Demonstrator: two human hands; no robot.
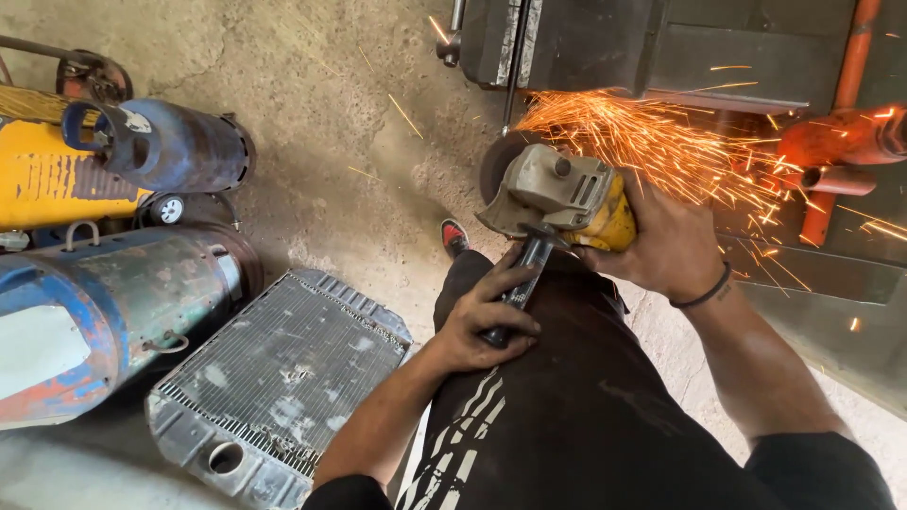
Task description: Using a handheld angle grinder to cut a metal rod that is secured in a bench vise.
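- The person holds a yellow and grey grinder [557, 198] with both hands, out in front of the legs.
- The left hand [487, 312] is wrapped tight round the black side handle [520, 288] that sticks out under the grinder.
- The right hand [666, 246] is closed round the yellow body of the grinder, with the fingers curled over the top.
- The round disc [496, 161] sits at the front of the grinder, up against the edge of a dark metal piece [661, 57]. The exact spot where they touch is hidden by the glow.
- Bright orange sparks [661, 142] fly off to the right, toward some orange pipes [831, 142].
- To do this well, both hands should stay tight, so the grinder does not jump.
- The disc should press softly and at a steady tilt. A hard push could make it kick, I think.
- It looks good that the sparks go away from the body and away from the gas tanks [161, 142] on the left.
- The black trousers [567, 397] and the red shoe [454, 236] are close under the tool, so the legs should stay still.
- A grey radiator [283, 378] lies on the floor [331, 113] beside the left leg, well apart from the sparks.
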